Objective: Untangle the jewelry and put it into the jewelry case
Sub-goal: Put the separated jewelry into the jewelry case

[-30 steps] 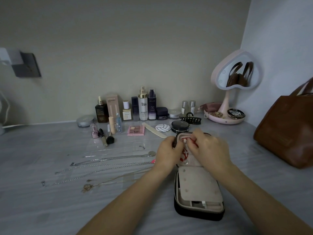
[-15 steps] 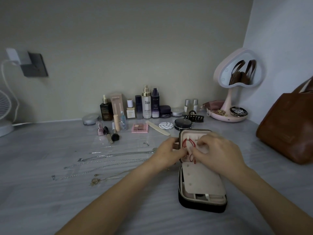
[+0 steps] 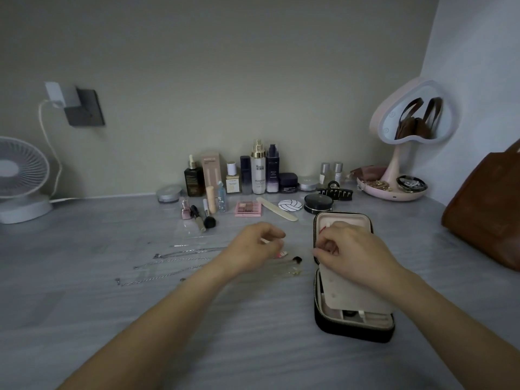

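Note:
The black jewelry case point(image 3: 355, 330) lies open at centre right, its pink-lined lid point(image 3: 344, 219) flat on the table beyond it. My right hand point(image 3: 356, 250) rests over the lid with curled fingers that pinch a red cord point(image 3: 323, 229), most of which the hand hides. My left hand point(image 3: 253, 246) hovers over the table left of the case with loosely curled fingers and nothing visibly in it. At its fingertips lie a small pink piece point(image 3: 281, 254), a dark bead point(image 3: 297, 259) and a pale gold piece point(image 3: 293, 273). Several silver chains point(image 3: 168, 261) lie stretched out further left.
Cosmetic bottles point(image 3: 258, 170), a nail file point(image 3: 277, 209), a pink palette point(image 3: 248, 208) and a black hair claw point(image 3: 335, 192) line the back. A heart-shaped mirror point(image 3: 416, 119) with a trinket tray stands back right, a brown bag point(image 3: 486, 212) at the right edge, a fan point(image 3: 19, 175) far left.
My left hand has left the case and moved left over the table near the loose pieces. My right hand stays on the lid with the red cord. The view has shifted slightly.

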